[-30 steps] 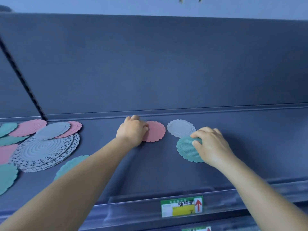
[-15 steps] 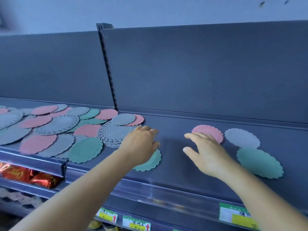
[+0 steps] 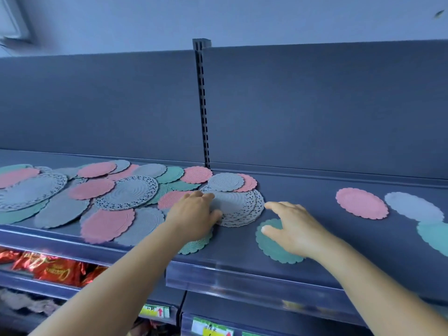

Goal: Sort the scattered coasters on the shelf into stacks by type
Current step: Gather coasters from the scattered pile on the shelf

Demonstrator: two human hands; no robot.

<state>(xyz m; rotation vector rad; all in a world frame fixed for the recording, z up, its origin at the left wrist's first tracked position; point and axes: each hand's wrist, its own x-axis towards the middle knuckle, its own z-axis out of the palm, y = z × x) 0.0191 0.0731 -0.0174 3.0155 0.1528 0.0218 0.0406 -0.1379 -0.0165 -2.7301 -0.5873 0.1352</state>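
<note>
Nothing is gripped by either hand. The left hand (image 3: 194, 215) is laid palm down, fingers loosely together, on the near left edge of a stack of lacy grey doilies (image 3: 238, 207); its fingertips rest on the top doily. Whether an edge is being pinched cannot be told. The right hand (image 3: 294, 229) is spread open and flat, palm down, over a green coaster (image 3: 270, 246) that lies alone near the front lip of the shelf (image 3: 315, 263). The thumb is seen touching the coaster's left part; the forefinger points toward the doily stack, just short of it.

The unsorted coasters are found to the left of the hands, on the left section of the shelf: a scattered pile (image 3: 97, 197) of overlapping pink, grey and green scalloped discs, with larger lacy grey ones among them. A small grey coaster (image 3: 225, 181) and a pink one are set on the back of the doily stack. Another green coaster (image 3: 196, 244) is partly hidden beneath the left wrist.

Well apart, on the right, three coasters are laid singly: a pink coaster (image 3: 361, 202), a pale grey coaster (image 3: 413, 206) just beside it, and a green one (image 3: 435, 235) cut off by the picture's edge.

Below, red packets (image 3: 51, 269) are seen on a lower shelf, and price labels (image 3: 155, 311) on its rail.
</note>
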